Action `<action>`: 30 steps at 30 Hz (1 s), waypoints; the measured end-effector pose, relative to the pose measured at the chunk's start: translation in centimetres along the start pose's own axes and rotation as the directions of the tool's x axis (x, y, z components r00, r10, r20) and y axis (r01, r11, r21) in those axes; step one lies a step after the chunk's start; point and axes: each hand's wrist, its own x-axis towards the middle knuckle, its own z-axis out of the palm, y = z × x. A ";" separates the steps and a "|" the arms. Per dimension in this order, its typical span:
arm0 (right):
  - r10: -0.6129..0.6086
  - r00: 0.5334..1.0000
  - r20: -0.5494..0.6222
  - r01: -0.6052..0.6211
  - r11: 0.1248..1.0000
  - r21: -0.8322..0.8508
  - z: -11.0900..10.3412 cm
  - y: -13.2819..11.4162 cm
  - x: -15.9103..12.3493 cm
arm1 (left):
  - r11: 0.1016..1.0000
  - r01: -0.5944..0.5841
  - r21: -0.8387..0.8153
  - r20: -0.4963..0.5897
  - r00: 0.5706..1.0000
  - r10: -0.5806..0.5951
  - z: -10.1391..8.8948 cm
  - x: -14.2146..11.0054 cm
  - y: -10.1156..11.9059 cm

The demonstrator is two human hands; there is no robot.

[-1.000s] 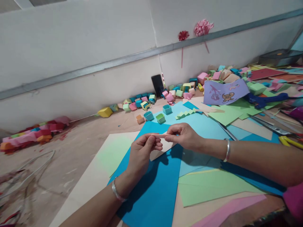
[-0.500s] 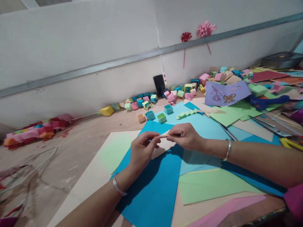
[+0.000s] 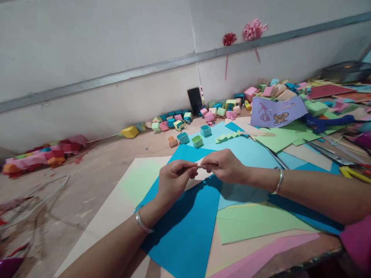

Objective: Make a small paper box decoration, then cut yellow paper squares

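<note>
Between the fingertips of both hands is a narrow pale-pink strip of paper (image 3: 199,166), mostly covered by the fingers. My left hand (image 3: 175,179) pinches its left end, and my right hand (image 3: 223,165) pinches the right end. The fingers of the two hands almost meet. Below them a pale piece of paper (image 3: 199,180) shows over a large blue sheet (image 3: 185,227). Just beyond the hands stand small open paper boxes: an orange one (image 3: 172,141), a green one (image 3: 197,141) and teal ones (image 3: 206,131).
Light green sheets (image 3: 255,224) and light blue paper lie to the right. Scissors (image 3: 333,154), a blue glue gun (image 3: 324,123) and a purple drawn-on card (image 3: 278,112) sit at right. Folded paper boxes (image 3: 171,122) and a phone (image 3: 194,101) line the wall. A cable (image 3: 55,183) lies left.
My right hand has shifted slightly left, closer to my left hand, so less of the paper strip shows between them. The camera view has tilted a little.
</note>
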 end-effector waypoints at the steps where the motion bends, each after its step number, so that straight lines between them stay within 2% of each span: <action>1: 0.039 0.999 0.013 -0.040 0.999 0.036 -0.1 -0.1 0.1 | 1.000 0.006 -0.015 -0.003 1.000 -0.006 0.0 0.1 0.0; 3: 0.160 0.986 0.034 -0.163 0.980 0.113 -0.3 -0.3 0.3 | 1.000 0.011 -0.026 -0.018 1.000 -0.011 0.0 0.2 0.1; 5: 0.293 0.955 0.049 -0.297 0.939 0.172 -0.5 -0.5 0.5 | 0.999 0.023 -0.026 -0.033 0.999 -0.024 0.1 0.3 0.2; 7: 0.353 0.934 0.051 -0.356 0.918 0.176 -0.5 -0.6 0.5 | 0.998 0.052 -0.041 -0.035 0.998 -0.053 0.1 0.3 0.3; 15: 0.206 0.979 0.004 -0.205 0.975 0.085 -0.3 -0.6 0.3 | 0.988 0.128 -0.087 -0.060 0.989 -0.134 0.0 0.4 0.2; 21: 0.374 0.927 0.009 -0.358 0.881 0.310 0.3 -0.3 0.1 | 0.988 0.117 -0.102 -0.090 0.988 -0.126 0.1 0.2 -0.2; 23: 0.331 0.943 -0.024 -0.314 0.914 0.258 0.0 -0.4 0.2 | 0.989 0.108 -0.097 -0.090 0.989 -0.117 0.1 0.1 -0.3; 26: 0.158 0.984 -0.080 -0.156 0.987 0.032 -0.7 -0.8 0.2 | 1.000 0.023 0.017 -0.065 0.998 -0.022 0.0 0.1 -0.3; 28: 0.045 0.996 -0.080 -0.052 0.995 -0.080 -0.9 -1.1 0.1 | 0.973 -0.149 0.178 -0.007 0.988 0.153 -0.1 0.1 -0.1; 30: -0.044 0.998 -0.039 0.038 0.990 -0.138 -0.9 -1.2 -0.2 | 0.882 -0.355 0.311 0.093 0.934 0.344 -0.1 0.0 0.1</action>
